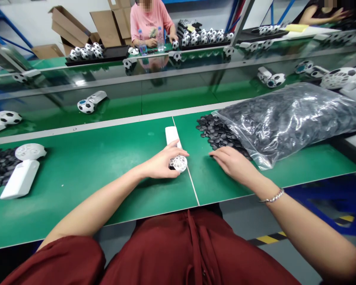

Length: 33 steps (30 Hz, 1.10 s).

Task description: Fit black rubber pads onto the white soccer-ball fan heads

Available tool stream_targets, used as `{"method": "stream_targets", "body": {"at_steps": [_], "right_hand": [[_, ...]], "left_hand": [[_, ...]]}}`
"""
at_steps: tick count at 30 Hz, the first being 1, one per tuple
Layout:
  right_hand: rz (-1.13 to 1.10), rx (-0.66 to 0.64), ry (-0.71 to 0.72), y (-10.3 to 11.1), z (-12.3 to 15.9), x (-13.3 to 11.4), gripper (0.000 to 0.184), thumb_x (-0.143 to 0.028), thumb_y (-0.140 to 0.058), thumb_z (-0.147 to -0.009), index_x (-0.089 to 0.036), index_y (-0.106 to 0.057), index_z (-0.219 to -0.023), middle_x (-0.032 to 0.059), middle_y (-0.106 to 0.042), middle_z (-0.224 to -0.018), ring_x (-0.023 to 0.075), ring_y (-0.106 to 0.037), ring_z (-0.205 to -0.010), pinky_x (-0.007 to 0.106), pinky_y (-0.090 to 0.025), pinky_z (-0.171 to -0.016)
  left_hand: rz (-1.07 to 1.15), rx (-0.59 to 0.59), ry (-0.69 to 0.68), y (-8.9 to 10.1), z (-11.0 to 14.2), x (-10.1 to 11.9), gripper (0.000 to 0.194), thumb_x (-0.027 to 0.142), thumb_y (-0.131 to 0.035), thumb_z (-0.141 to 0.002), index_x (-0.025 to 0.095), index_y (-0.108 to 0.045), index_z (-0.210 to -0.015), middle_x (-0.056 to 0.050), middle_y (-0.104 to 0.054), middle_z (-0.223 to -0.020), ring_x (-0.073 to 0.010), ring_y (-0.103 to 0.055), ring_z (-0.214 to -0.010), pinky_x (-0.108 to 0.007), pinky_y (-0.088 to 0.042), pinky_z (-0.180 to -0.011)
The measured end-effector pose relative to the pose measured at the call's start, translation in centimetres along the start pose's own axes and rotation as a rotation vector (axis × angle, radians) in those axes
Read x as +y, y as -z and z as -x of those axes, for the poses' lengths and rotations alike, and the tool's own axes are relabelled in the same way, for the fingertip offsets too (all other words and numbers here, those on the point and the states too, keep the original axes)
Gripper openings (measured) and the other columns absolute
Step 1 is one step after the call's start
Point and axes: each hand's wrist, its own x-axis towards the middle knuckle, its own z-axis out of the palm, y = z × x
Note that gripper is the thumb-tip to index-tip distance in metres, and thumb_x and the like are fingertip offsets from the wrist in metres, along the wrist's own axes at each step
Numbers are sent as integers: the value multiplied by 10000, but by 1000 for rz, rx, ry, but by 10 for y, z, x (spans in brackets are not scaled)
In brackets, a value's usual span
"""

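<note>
My left hand (163, 161) is curled round a white lattice ball head (179, 163), thumb and fingers on its sides. A white rectangular handle (171, 136) reaches away from this head across the green bench. To the right, my right hand (230, 163) has its fingertips pinched together on a small black piece (211, 155), just above the bench. Beyond that hand lies a pile of flat black pieces (218, 132), spilling from the mouth of a clear plastic bag (296, 118) full of them.
Another white lattice-headed unit (23, 174) lies at left beside more black pieces (0, 168). Past the bench's pale rail, a green conveyor (154, 93) carries black-and-white ball units (87, 105). Across it sits a person in pink (151, 23) near trays of balls (206, 37).
</note>
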Motion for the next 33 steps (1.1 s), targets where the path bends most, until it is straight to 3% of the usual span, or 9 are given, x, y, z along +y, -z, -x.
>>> {"method": "stream_targets", "body": {"at_steps": [5,8,12,18,23,28,31,33], "right_hand": [[-441,17,60,3,-20,-43,129,-191,-456,-895,-198,-570,-955,51,-614,-886,167,-562,-840,313,-480,-757],[-536,-17,198,3,-32,-55,159,-155,-439,-897,-201,-581,-952,52,-595,-909,162,-537,-874,309,-465,-770],[-586,-22,260,-1,-43,-58,143,-138,-439,-893,-197,-567,-919,44,-591,-899,164,-520,-875,322,-447,-776],[-766,53,13,-15,-42,-57,47,-172,-551,-839,-195,-525,-871,9,-575,-821,134,-536,-757,282,-453,-718],[-917,52,-128,-24,-44,-59,119,-210,-618,-791,-194,-514,-847,-7,-533,-791,120,-516,-700,256,-452,-657],[-857,26,-165,-24,-44,-61,95,-234,-596,-806,-191,-512,-799,-17,-525,-743,113,-502,-656,242,-430,-616],[-678,58,-248,-17,-33,-41,105,-272,-580,-819,-190,-546,-763,-4,-558,-726,129,-517,-653,254,-430,-614],[-443,126,-348,-11,-21,-18,89,-271,-580,-816,-189,-580,-783,21,-595,-770,159,-538,-702,283,-438,-654]], "left_hand": [[6,-4,-33,1,1,-2,559,101,-586,-622,145,-491,-1172,-88,-490,-1282,-277,-87,-1375,-448,-177,-1116],[6,21,-47,-2,0,-3,559,105,-622,-609,163,-501,-1152,-80,-509,-1256,-284,-125,-1367,-464,-181,-1111],[23,88,-48,-9,-3,-2,483,272,-716,-639,178,-537,-1078,-77,-562,-1178,-290,-160,-1358,-486,-173,-1107],[1,239,-58,-21,-6,-1,272,241,-615,-718,195,-539,-975,-49,-623,-1027,-258,-346,-1282,-484,-153,-1116],[0,235,-48,-23,-5,-1,294,217,-583,-699,191,-521,-985,-60,-610,-1057,-277,-267,-1321,-489,-197,-1102],[1,263,7,-24,-3,-2,337,205,-574,-694,183,-502,-1022,-83,-566,-1130,-266,-194,-1350,-466,-245,-1083],[-28,221,51,-23,-3,-2,389,197,-584,-675,175,-493,-1053,-116,-486,-1253,-277,-177,-1356,-475,-252,-1074],[-42,213,75,-22,-3,-1,415,189,-590,-664,168,-491,-1066,-137,-426,-1314,-278,-169,-1359,-471,-253,-1073]]}}
